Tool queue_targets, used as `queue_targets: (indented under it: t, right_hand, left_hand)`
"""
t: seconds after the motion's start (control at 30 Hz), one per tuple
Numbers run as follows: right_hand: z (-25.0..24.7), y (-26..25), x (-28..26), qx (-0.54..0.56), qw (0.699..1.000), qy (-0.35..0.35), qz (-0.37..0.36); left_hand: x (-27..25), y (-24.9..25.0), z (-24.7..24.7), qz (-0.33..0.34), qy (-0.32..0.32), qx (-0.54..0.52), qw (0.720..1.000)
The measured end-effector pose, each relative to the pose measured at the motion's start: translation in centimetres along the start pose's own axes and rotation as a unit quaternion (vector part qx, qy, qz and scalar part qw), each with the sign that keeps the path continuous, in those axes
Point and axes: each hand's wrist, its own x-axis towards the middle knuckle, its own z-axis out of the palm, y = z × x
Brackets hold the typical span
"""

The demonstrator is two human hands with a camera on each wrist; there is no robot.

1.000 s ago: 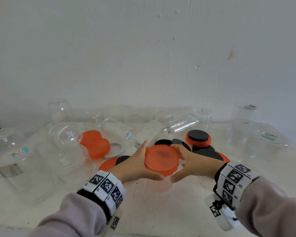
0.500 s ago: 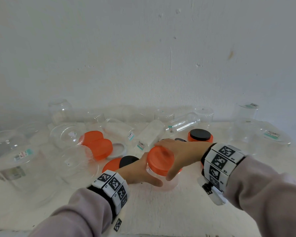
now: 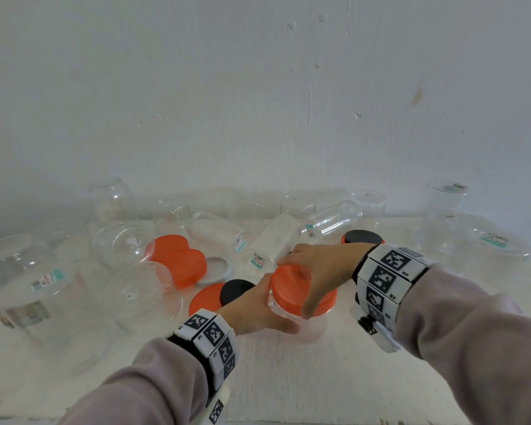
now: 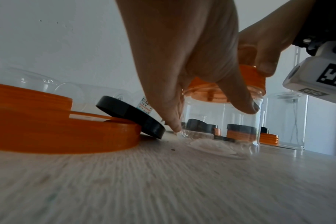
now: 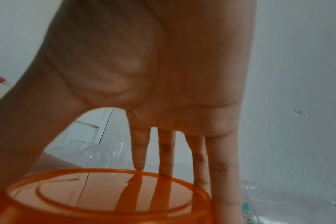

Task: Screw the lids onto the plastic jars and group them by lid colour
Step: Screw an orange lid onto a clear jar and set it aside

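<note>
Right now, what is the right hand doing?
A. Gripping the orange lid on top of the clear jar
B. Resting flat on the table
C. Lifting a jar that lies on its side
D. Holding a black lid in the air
A: the right hand has its fingers and thumb curled over the orange lid, which sits on the clear jar that the left hand steadies on the table.

Jars (image 3: pixel 331 220), lids (image 3: pixel 186 266) on table (image 3: pixel 288 378)
</note>
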Motion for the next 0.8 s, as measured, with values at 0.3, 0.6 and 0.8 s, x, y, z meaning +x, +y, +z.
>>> queue_targets:
  t: [0.3, 0.6, 0.8]
  right_hand:
    - [0.9, -0.4, 0.3, -0.023, 0.998, 0.039, 0.050]
    - [-0.2, -1.0, 0.0, -0.038, 0.999, -0.015, 0.025]
    - [0.1, -1.1, 0.2, -0.051, 0.998, 0.000, 0.024]
  left_hand:
    - [-0.1, -0.4, 0.2, 0.009, 0.009, 0.006, 1.000]
    - [-0.1, -0.6, 0.2, 0.016, 0.003, 0.003, 1.000]
    - [0.1, -0.7, 0.3, 0.012, -0.001, 0.004, 1.000]
